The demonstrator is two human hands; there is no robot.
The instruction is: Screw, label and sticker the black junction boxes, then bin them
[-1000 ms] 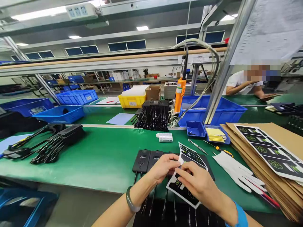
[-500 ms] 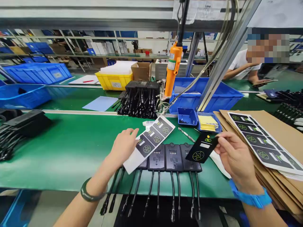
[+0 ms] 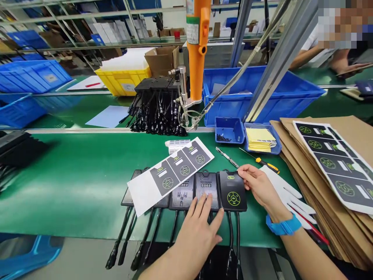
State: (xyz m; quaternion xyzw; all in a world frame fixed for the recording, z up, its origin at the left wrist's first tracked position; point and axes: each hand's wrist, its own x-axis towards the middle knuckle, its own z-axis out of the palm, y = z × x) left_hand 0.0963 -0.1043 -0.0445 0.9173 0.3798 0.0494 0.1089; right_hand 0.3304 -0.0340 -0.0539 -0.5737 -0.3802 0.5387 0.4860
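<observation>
At right hand (image 3: 258, 186), black label (image 3: 231, 187), long axis running away, ring (image 3: 233, 198) nearest

The widest passage crosses the tabletop (image 3: 72, 171), left of the slanting label sheet (image 3: 171, 175) and the row of black housings (image 3: 182, 198). Cables (image 3: 145, 237) block the way in from the front edge. Behind, an orange tool (image 3: 196, 62) hangs low beside a slanting metal post (image 3: 276, 70). Rightward, a pen (image 3: 227, 157), a screwdriver (image 3: 266, 165), a glove (image 3: 284, 186) and stacked cardboard (image 3: 354, 136) crowd the approach.
</observation>
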